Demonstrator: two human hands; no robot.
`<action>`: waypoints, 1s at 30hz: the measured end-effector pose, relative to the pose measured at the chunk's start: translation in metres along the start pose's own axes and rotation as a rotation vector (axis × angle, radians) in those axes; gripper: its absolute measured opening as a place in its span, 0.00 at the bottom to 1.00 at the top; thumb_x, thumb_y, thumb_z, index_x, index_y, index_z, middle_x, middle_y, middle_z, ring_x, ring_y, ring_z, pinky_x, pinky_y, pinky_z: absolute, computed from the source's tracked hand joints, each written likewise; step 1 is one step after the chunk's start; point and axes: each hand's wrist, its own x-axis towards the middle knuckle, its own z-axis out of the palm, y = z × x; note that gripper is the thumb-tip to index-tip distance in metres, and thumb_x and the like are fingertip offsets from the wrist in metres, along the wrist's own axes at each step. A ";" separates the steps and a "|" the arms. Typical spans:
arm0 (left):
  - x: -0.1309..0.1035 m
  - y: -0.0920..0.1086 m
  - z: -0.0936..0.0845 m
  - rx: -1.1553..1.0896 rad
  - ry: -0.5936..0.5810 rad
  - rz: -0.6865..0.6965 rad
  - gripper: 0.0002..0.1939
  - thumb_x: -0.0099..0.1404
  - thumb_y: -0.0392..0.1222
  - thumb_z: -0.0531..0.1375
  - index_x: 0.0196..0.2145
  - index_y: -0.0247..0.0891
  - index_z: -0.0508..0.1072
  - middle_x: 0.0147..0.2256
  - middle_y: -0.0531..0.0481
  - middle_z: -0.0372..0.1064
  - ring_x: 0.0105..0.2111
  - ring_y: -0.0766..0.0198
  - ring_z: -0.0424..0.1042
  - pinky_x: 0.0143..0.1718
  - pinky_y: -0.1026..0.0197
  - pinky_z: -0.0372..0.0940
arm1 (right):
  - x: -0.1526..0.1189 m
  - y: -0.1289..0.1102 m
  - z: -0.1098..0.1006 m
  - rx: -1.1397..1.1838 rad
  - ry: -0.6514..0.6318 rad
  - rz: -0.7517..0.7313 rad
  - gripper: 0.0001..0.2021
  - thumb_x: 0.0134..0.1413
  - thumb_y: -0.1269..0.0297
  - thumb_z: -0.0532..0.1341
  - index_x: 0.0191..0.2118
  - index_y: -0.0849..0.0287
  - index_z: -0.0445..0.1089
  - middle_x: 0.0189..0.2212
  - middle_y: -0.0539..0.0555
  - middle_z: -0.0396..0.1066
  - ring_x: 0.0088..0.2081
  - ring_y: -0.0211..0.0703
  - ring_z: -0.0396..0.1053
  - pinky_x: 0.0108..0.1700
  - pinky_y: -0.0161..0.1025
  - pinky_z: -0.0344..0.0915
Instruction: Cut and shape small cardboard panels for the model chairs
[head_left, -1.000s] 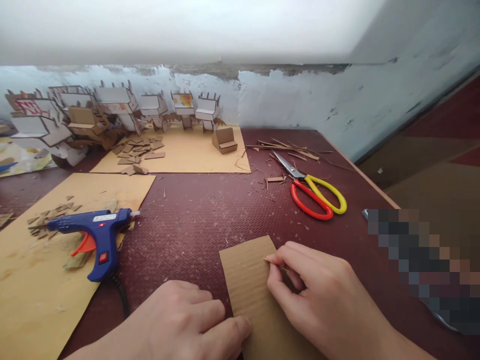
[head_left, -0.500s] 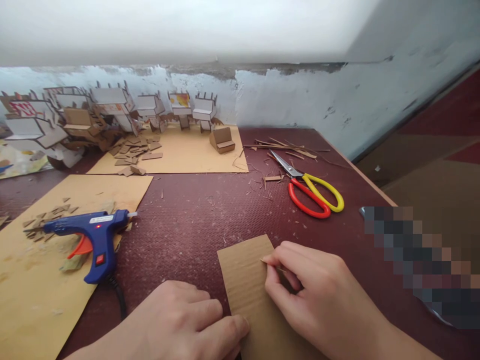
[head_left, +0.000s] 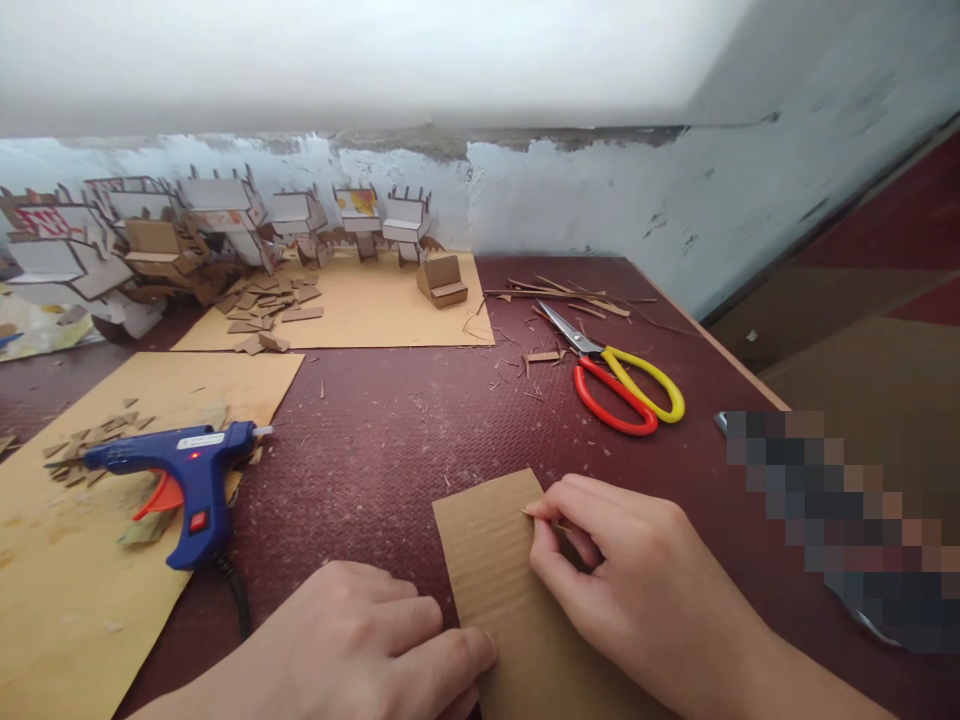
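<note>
A brown cardboard piece (head_left: 495, 560) lies on the table in front of me, its lower end running out of view. Curled over its left edge, my left hand (head_left: 390, 640) presses on it with closed fingers; some fingertips are hidden. My right hand (head_left: 622, 570) is over the right side of the cardboard, thumb and forefinger pinching a thin, pointed stick like a toothpick (head_left: 526, 512). The stick's point is at the cardboard's upper part; whether it touches the surface I cannot tell.
A blue glue gun (head_left: 202, 480) with a lit red light lies on yellow card (head_left: 97, 610) at left. Scissors (head_left: 619, 375) lie ahead on the right. Cardboard scraps (head_left: 270, 300), a small cardboard seat shape (head_left: 442, 282) and several cardboard models (head_left: 225, 210) stand near the wall. A pixelated object (head_left: 832, 530) is at right.
My right hand has shifted very slightly away from me over the cardboard, the stick still pinched. My left hand stays on the cardboard's edge. The whole view has shifted a touch.
</note>
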 end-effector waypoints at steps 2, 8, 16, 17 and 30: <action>0.001 0.000 0.001 0.003 0.007 -0.003 0.18 0.81 0.41 0.48 0.40 0.39 0.77 0.23 0.58 0.71 0.19 0.66 0.72 0.20 0.59 0.62 | 0.000 0.000 0.000 0.013 -0.011 -0.003 0.11 0.58 0.75 0.57 0.26 0.57 0.66 0.21 0.45 0.62 0.23 0.36 0.61 0.27 0.37 0.54; 0.001 0.001 0.000 0.004 0.008 -0.003 0.18 0.81 0.41 0.48 0.40 0.39 0.76 0.23 0.57 0.71 0.19 0.67 0.71 0.21 0.60 0.62 | -0.001 -0.001 -0.002 0.027 -0.029 0.016 0.10 0.57 0.76 0.57 0.27 0.57 0.67 0.21 0.45 0.63 0.23 0.36 0.62 0.27 0.37 0.55; 0.002 0.000 0.000 -0.006 0.007 -0.003 0.18 0.81 0.41 0.48 0.41 0.39 0.77 0.23 0.58 0.71 0.19 0.67 0.71 0.21 0.59 0.62 | 0.001 -0.001 -0.002 0.034 -0.049 0.035 0.10 0.57 0.76 0.57 0.27 0.57 0.67 0.22 0.45 0.63 0.23 0.36 0.62 0.27 0.37 0.55; 0.002 0.000 0.000 -0.010 0.015 0.005 0.18 0.81 0.40 0.48 0.40 0.38 0.77 0.23 0.58 0.71 0.19 0.67 0.71 0.20 0.60 0.62 | 0.001 -0.001 -0.002 0.027 -0.046 0.039 0.10 0.57 0.75 0.57 0.27 0.57 0.68 0.22 0.45 0.64 0.23 0.36 0.62 0.28 0.37 0.55; 0.000 0.001 0.001 -0.005 0.012 0.004 0.17 0.80 0.41 0.49 0.40 0.38 0.76 0.23 0.57 0.71 0.20 0.67 0.72 0.20 0.61 0.63 | 0.000 -0.002 -0.003 0.040 -0.078 0.014 0.11 0.58 0.76 0.56 0.26 0.57 0.66 0.22 0.46 0.63 0.23 0.37 0.62 0.28 0.38 0.54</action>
